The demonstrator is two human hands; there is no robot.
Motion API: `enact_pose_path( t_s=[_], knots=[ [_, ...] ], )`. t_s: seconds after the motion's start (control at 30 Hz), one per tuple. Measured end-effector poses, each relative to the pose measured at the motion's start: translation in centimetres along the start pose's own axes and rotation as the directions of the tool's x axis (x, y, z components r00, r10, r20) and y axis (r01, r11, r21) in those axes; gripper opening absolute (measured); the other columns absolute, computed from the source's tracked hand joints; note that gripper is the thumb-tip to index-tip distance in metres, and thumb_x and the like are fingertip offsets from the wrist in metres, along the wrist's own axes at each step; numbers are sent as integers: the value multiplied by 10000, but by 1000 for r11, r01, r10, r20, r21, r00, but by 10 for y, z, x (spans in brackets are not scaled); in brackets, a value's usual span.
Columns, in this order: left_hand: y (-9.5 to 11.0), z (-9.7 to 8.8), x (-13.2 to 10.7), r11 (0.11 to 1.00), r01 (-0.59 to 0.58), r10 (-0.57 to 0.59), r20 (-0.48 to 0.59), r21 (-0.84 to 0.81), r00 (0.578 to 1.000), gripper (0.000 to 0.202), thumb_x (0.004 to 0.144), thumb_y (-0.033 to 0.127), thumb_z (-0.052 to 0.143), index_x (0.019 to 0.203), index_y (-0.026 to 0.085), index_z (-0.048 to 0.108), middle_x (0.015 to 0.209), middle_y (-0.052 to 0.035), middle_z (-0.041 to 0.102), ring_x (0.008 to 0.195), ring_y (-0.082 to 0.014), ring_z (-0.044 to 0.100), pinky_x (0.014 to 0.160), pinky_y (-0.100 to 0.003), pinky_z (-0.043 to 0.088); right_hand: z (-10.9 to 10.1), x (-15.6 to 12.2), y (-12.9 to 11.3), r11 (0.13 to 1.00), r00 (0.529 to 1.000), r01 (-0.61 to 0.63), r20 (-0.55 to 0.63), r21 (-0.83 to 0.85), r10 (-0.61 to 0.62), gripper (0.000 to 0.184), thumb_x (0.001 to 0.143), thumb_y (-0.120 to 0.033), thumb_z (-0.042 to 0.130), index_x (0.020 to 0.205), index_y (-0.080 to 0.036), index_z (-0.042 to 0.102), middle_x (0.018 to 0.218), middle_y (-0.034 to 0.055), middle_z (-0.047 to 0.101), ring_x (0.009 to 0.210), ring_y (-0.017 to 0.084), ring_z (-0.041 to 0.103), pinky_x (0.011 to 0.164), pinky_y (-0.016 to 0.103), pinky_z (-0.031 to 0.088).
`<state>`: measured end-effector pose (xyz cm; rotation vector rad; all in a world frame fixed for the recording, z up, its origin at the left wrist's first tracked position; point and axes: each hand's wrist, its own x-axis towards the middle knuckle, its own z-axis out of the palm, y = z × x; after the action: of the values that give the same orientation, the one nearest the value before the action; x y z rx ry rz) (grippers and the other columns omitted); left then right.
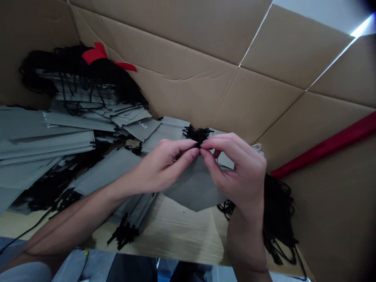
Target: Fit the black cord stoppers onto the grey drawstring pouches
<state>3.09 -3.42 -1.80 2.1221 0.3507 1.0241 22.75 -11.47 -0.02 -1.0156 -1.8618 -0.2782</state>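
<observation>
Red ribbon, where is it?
Head view, upper left: the red ribbon sits atop black cords on a grey bag stack, against the cardboard wall.

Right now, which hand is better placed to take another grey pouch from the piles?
Left, probably. Both hands pinch the grey pouch at its black cord, but the stacked pouches lie beside the left hand; the right hand has tangled cords beside it.
</observation>
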Motion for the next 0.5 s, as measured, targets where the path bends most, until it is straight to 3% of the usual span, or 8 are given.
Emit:
enact_pose_path(
  t_s=[0.23,0.37,0.5],
  knots=[
    [7,-1,-2,999,14,-12,65,-29,998,364,1171,389,481,955,178,684,821,3,648,761,-149,561,703,-263,460,-3,2,4,998,999,44,25,37,-45,163,1042,-99,712,1066,-245,780,1037,39,830,963,215,777,875,388,653],
    [7,-4,0,998,35,-31,81,-50,996,420,1176,393,481,846,173,622,745,31,556,691,-119,482,660,-239,430,-4,4,8,986,987,159,7,45,-160,111,1025,-84,760,1053,-190,779,1004,63,819,953,205,765,878,366,651],
    [6,-3,3,991,27,-15,91,-133,996,463,1167,456,531,805,175,593,721,28,525,696,-121,491,639,-234,433,-2,4,11,977,977,212,3,31,-212,109,1011,-71,781,1050,-170,758,1000,77,806,963,205,751,895,361,643]
  ],
)
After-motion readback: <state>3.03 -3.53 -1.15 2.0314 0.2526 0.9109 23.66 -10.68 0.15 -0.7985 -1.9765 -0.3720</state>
